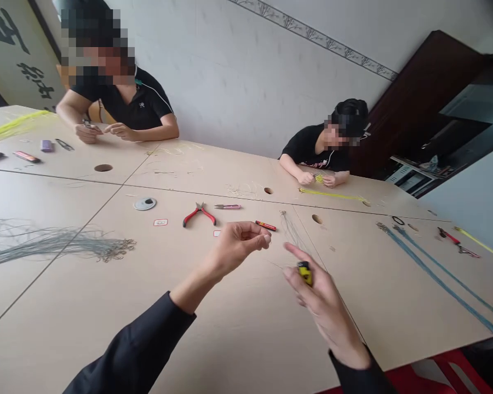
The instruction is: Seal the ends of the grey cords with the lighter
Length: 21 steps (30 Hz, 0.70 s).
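Note:
Over the middle of the table, my left hand (242, 246) is closed in a pinch; what its fingertips hold is too fine to make out. To its right, my right hand (316, 293) is wrapped round a small yellow-and-black lighter (305, 272), its index finger stretched toward the left hand and slightly blurred. A faint thin thread (276, 265) shows by the right thumb. Just beyond my hands lie a red lighter (266, 226) and a bundle of thin grey cords (291, 227) with small metal ends. Red-handled pliers (199, 214) lie behind the left hand.
Grey-blue cords (74, 247) spread at left; more blue cords (439, 276) lie at right. A round grey disc (144, 203) and pink-handled snips (229, 207) sit mid-table. Holes (316, 219) pierce the tabletop. Two people (123, 104) work across from me, one handling yellow cord.

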Available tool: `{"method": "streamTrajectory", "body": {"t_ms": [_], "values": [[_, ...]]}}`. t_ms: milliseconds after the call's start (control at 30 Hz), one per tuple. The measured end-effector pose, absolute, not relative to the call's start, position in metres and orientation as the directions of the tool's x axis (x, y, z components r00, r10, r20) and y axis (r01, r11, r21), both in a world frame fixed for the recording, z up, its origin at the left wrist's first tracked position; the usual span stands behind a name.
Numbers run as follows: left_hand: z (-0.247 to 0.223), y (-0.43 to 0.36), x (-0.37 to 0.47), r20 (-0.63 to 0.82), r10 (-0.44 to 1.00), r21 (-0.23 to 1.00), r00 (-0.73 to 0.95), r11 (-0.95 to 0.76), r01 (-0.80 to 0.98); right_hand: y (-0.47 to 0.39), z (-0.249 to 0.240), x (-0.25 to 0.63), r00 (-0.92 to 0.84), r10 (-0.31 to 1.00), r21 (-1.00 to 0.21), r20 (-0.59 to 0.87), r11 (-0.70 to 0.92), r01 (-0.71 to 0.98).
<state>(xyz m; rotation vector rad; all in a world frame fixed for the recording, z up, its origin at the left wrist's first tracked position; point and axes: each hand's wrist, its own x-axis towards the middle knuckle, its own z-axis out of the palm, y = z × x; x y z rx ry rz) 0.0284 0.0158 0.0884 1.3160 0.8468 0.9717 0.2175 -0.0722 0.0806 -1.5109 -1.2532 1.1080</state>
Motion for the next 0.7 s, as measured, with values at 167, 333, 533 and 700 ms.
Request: {"method": "streamTrajectory", "body": {"t_ms": [167, 333, 533, 700], "values": [[0.089, 0.021, 0.031, 0.005, 0.931, 0.995, 0.365, 0.032, -0.095, -0.061, 0.073, 0.21, -0.013, 0.988, -0.981, -0.156, -0.153, 0.122], [0.076, 0.042, 0.048, 0.0, 0.925, 0.998, 0.381, 0.027, -0.064, -0.074, 0.08, 0.239, 0.066, 0.968, -0.97, -0.242, -0.243, 0.006], [0.088, 0.055, 0.091, 0.108, 0.78, 0.992, 0.616, -0.047, -0.115, -0.055, 0.083, 0.239, 0.087, 0.975, -0.978, -0.203, -0.198, -0.068], [0.084, 0.122, 0.11, 0.134, 0.883, 0.985, 0.45, -0.17, 0.041, -0.086, 0.077, 0.278, 0.166, 0.922, -0.936, -0.35, -0.334, -0.114]]}}
